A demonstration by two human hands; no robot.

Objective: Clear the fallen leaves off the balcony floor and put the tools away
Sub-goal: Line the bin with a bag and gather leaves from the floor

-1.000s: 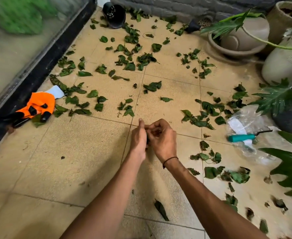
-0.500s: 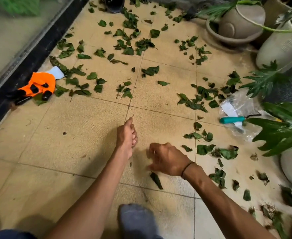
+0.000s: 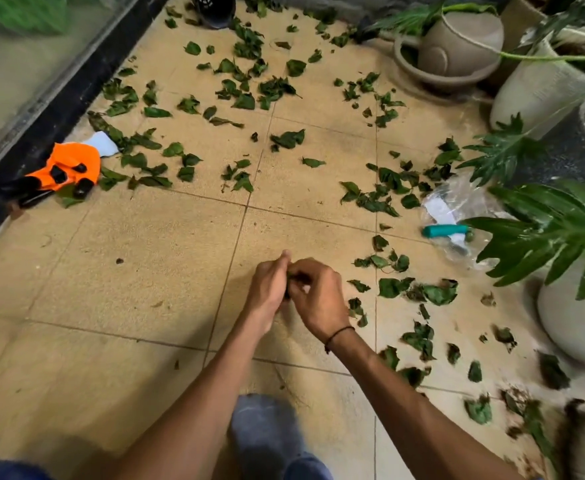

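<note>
Both hands have come back together since half a second ago, when the right hand reached low to the floor for a lone leaf and the left hung apart. Now the left hand (image 3: 269, 287) and right hand (image 3: 315, 296) meet above the middle of the floor (image 3: 145, 271), fingers curled round a small bunch of leaves (image 3: 296, 278) pinched between them; that lone leaf no longer shows on the floor. Most fallen leaves (image 3: 419, 289) lie to the right of the hands, the nearest cluster just beside the right hand, so the right hand is better placed to gather next. More leaves are scattered toward the far edge of the floor. An orange glove (image 3: 71, 166) lies at the left edge by the door track, and a plastic bag (image 3: 457, 216) with a teal-handled tool (image 3: 445, 231) lies at the right edge near the pots
</note>
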